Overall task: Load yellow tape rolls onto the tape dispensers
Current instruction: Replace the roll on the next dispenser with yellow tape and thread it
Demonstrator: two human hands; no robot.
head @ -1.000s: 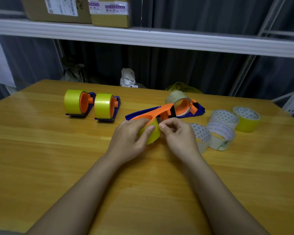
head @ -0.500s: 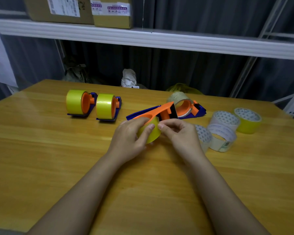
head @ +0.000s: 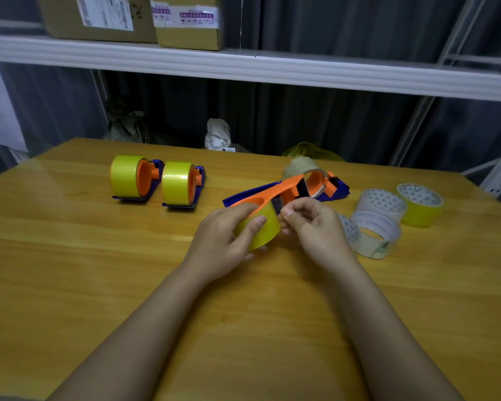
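Observation:
My left hand grips a yellow tape roll seated on an orange and blue dispenser at the table's middle. My right hand pinches at the roll's right side, near the dispenser's black blade part; what it pinches is too small to tell, likely the tape's end. Two other dispensers carrying yellow rolls stand at the back left. A spare yellow roll lies at the far right.
A fourth dispenser with a clear roll lies behind my right hand. Three white-cored rolls are stacked right of my right hand. Behind the wooden table runs a white shelf with cardboard boxes.
My hands and the dispenser have barely shifted. My right fingers have moved slightly up along the roll's edge toward the blade part.

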